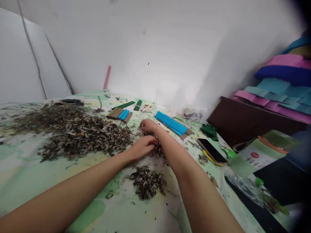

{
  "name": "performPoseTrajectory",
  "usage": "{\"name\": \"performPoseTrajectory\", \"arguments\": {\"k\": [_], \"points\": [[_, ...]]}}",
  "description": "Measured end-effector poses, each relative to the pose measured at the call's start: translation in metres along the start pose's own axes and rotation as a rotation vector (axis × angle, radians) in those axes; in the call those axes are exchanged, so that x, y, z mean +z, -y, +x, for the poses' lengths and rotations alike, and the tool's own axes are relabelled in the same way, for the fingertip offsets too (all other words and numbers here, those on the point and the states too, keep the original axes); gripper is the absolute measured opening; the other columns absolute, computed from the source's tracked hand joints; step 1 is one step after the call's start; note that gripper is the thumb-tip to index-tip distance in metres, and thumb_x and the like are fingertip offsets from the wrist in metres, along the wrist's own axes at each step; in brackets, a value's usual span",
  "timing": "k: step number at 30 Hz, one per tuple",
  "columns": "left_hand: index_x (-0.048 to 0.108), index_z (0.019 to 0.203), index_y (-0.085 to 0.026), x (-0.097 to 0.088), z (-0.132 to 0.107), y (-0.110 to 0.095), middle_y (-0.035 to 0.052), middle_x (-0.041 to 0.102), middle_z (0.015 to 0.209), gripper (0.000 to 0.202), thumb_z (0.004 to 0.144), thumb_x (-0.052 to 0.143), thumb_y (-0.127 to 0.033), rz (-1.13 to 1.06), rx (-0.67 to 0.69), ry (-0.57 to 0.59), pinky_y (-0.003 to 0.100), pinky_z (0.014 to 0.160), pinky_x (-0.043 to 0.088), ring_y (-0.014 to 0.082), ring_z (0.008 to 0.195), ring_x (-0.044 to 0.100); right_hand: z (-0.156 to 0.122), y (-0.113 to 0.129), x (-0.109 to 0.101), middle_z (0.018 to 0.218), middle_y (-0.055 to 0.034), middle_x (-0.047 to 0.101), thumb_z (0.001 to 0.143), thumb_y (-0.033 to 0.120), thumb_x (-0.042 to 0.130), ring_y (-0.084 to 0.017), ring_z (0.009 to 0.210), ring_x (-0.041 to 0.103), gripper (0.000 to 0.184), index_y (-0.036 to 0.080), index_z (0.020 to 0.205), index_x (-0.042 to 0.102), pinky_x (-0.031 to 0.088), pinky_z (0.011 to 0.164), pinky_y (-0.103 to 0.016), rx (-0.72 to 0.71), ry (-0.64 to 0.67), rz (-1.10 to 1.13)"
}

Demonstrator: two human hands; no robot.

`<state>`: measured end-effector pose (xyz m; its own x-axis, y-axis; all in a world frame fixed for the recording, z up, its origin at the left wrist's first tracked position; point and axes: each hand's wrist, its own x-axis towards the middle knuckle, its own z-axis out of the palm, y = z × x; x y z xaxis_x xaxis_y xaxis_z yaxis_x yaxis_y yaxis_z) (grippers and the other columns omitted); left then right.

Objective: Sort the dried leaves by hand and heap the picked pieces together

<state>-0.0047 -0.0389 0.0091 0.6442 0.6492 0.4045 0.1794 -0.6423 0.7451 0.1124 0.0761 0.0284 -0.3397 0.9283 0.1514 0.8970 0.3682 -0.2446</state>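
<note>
My left hand point(142, 146) rests palm down on the green-patterned table point(36, 171), fingers curled together over a small clump of dried plant bits at the edge of the large pile point(73, 129). My right hand point(147, 124) reaches just beyond it, fingers pinched on something small I cannot make out among the scraps. A smaller heap of the same dried bits point(147, 183) lies between my forearms, nearer to me.
Blue and brown rolled tubes point(120, 114) and a blue strip bundle point(171, 123) lie behind the hands. A phone point(212, 150) on yellow scissors, green scraps point(209, 130), a green-labelled jar point(261, 152) and a plastic bag point(252, 191) lie at right. Stacked coloured sheets point(282, 87) top a dark box.
</note>
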Motion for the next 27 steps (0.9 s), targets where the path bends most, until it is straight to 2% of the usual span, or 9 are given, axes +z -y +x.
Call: {"name": "performPoseTrajectory", "arguments": {"k": [2, 4, 8, 11, 13, 16, 20, 23, 27], "points": [[0.066, 0.087, -0.019, -0.007, -0.002, 0.004, 0.0054, 0.068, 0.094, 0.026, 0.07, 0.047, -0.014, -0.001, -0.019, -0.082, 0.034, 0.085, 0.046, 0.0224, 0.091, 0.06, -0.002, 0.003, 0.001, 0.077, -0.0051, 0.071, 0.065, 0.012, 0.068, -0.019, 0.07, 0.061, 0.012, 0.018, 0.074, 0.072, 0.044, 0.065, -0.026, 0.018, -0.007, -0.013], [0.066, 0.084, -0.017, -0.013, -0.003, 0.01, 0.0055, 0.068, 0.091, 0.021, 0.07, 0.05, -0.016, -0.021, -0.083, -0.201, 0.034, 0.084, 0.046, 0.0227, 0.089, 0.06, -0.01, 0.003, -0.003, 0.075, -0.0051, 0.071, 0.066, 0.011, 0.066, -0.02, 0.071, 0.062, 0.011, 0.018, 0.071, 0.072, 0.043, 0.066, -0.026, 0.027, -0.048, -0.013], [0.064, 0.087, -0.014, -0.02, -0.003, 0.022, 0.0075, 0.068, 0.091, 0.019, 0.073, 0.053, -0.021, -0.074, -0.179, -0.368, 0.035, 0.082, 0.047, 0.023, 0.087, 0.061, -0.043, 0.004, -0.023, 0.087, -0.0055, 0.071, 0.078, 0.017, 0.057, -0.019, 0.082, 0.062, 0.014, 0.018, 0.082, 0.071, 0.043, 0.071, -0.026, 0.014, -0.192, 0.023], [0.062, 0.091, -0.015, -0.019, -0.002, 0.023, 0.0083, 0.068, 0.092, 0.023, 0.075, 0.055, -0.029, -0.106, -0.183, -0.399, 0.034, 0.078, 0.048, 0.0232, 0.087, 0.062, -0.078, 0.011, -0.034, 0.087, -0.0048, 0.071, 0.083, 0.019, 0.052, -0.018, 0.081, 0.062, 0.017, 0.017, 0.086, 0.069, 0.045, 0.071, -0.026, 0.015, -0.277, 0.054], [0.062, 0.092, -0.016, -0.017, -0.003, 0.019, 0.0073, 0.068, 0.091, 0.026, 0.075, 0.057, -0.034, -0.137, -0.166, -0.365, 0.033, 0.076, 0.049, 0.0224, 0.084, 0.062, -0.102, 0.018, -0.034, 0.085, -0.0042, 0.071, 0.082, 0.017, 0.052, -0.018, 0.081, 0.063, 0.016, 0.018, 0.085, 0.068, 0.046, 0.072, -0.026, 0.017, -0.319, 0.088], [0.062, 0.082, -0.017, -0.012, -0.005, 0.009, 0.0044, 0.066, 0.077, 0.025, 0.078, 0.052, -0.039, -0.148, -0.134, -0.238, 0.029, 0.066, 0.046, 0.0198, 0.072, 0.06, -0.137, 0.028, -0.024, 0.084, -0.0035, 0.07, 0.079, 0.017, 0.055, -0.018, 0.078, 0.063, 0.014, 0.02, 0.087, 0.066, 0.047, 0.072, -0.028, 0.054, -0.429, 0.302], [0.061, 0.069, -0.018, -0.008, -0.009, 0.0, 0.0016, 0.061, 0.064, 0.022, 0.078, 0.051, -0.036, -0.062, -0.107, -0.067, 0.026, 0.06, 0.04, 0.0174, 0.064, 0.054, -0.17, 0.032, -0.005, 0.083, -0.0046, 0.068, 0.078, 0.02, 0.057, -0.019, 0.078, 0.062, 0.012, 0.022, 0.087, 0.064, 0.048, 0.072, -0.029, 0.085, -0.567, 0.387], [0.063, 0.077, -0.017, -0.007, -0.012, -0.003, 0.0008, 0.061, 0.069, 0.018, 0.077, 0.05, -0.029, 0.001, -0.094, -0.018, 0.025, 0.062, 0.037, 0.0164, 0.068, 0.052, -0.18, 0.031, 0.003, 0.078, -0.0041, 0.066, 0.077, 0.019, 0.056, -0.018, 0.072, 0.06, 0.008, 0.02, 0.082, 0.063, 0.047, 0.065, -0.028, 0.094, -0.569, 0.43], [0.06, 0.072, -0.016, -0.01, -0.012, -0.007, -0.0007, 0.055, 0.064, 0.019, 0.078, 0.047, -0.028, 0.017, -0.099, -0.003, 0.024, 0.06, 0.034, 0.0145, 0.065, 0.049, -0.18, 0.03, 0.005, 0.077, -0.0035, 0.065, 0.078, 0.02, 0.056, -0.017, 0.071, 0.057, 0.007, 0.019, 0.082, 0.062, 0.043, 0.065, -0.027, 0.073, -0.537, 0.402]]}}
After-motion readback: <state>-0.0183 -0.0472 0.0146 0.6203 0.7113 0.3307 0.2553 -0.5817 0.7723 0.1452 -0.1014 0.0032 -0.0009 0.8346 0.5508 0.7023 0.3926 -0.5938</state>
